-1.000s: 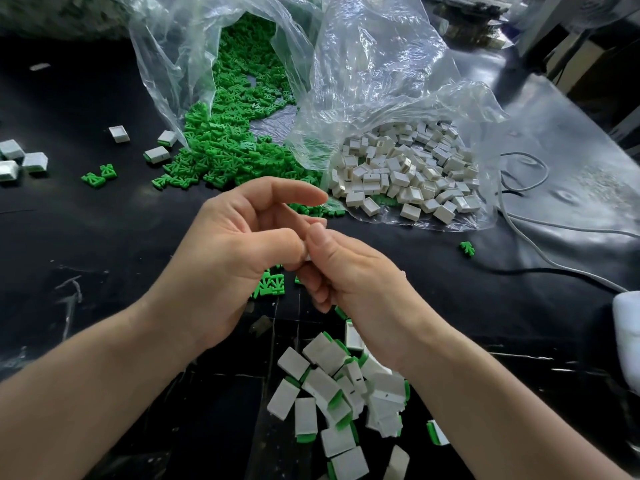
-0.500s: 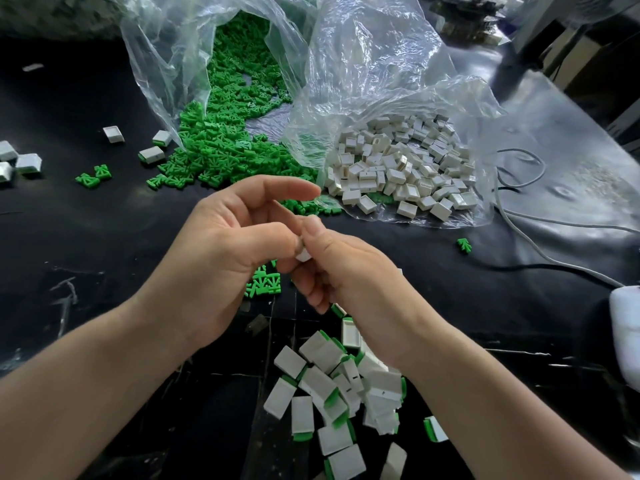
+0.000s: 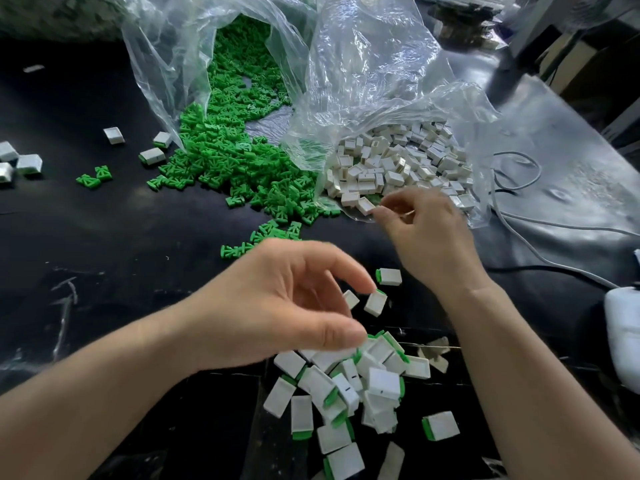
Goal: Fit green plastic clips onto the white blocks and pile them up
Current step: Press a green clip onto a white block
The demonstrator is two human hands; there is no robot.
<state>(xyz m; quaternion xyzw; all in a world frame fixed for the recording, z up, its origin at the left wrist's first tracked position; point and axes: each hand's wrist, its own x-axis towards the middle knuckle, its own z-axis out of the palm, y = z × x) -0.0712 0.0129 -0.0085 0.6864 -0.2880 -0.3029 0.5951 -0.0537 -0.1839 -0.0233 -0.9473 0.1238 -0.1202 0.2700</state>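
White blocks [image 3: 398, 164] spill from their bag [image 3: 381, 81] at one o'clock, so my right hand [image 3: 429, 233] reaches there, fingertips [image 3: 377, 212] on the nearest block [image 3: 366, 205]; pinched or not, I cannot tell. My left hand [image 3: 284, 303] hangs loose, empty, over the finished pile [image 3: 346, 386] at six; green clips [image 3: 235, 157] lie at eleven.

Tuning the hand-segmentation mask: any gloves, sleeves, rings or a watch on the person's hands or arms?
None visible. The left hand and right hand wear no gloves and no rings that show. The left forearm and right forearm are uncovered to the frame edge: no sleeve, watch or wristband in view.
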